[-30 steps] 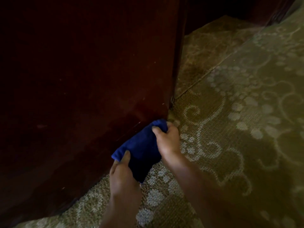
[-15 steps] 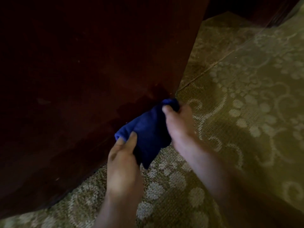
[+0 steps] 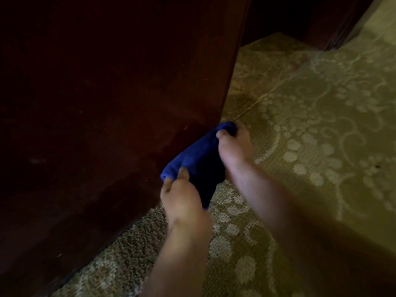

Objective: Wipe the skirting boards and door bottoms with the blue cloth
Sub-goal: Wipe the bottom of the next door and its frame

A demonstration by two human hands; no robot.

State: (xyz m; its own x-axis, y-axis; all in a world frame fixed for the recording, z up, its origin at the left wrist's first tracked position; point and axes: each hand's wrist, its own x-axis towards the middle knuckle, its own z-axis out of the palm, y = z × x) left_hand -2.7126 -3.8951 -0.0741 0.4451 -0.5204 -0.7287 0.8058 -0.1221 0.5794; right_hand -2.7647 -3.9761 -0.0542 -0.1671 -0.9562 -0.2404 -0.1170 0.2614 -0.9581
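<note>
Patterned carpet (image 3: 300, 146) meets the dark door (image 3: 107, 103); the left hand (image 3: 182, 202) and right hand (image 3: 233, 151) pinch the cloth (image 3: 199, 161) against its bottom corner. Risk: the bunched cloth may skip the edge.

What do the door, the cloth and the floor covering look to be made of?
Door: probably wood, dark reddish-brown with a faint sheen, likely varnished. Cloth: soft blue fabric, matte, bunched in folds, perhaps microfibre. Carpet: woven pile, olive with pale floral scrolls, visibly nubby texture.

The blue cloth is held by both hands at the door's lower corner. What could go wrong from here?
1. The blue cloth is bunched between the left hand and right hand, so little fabric may touch the dark wooden door.
2. Its loose end hangs near the patterned carpet and may collect lint.
</note>
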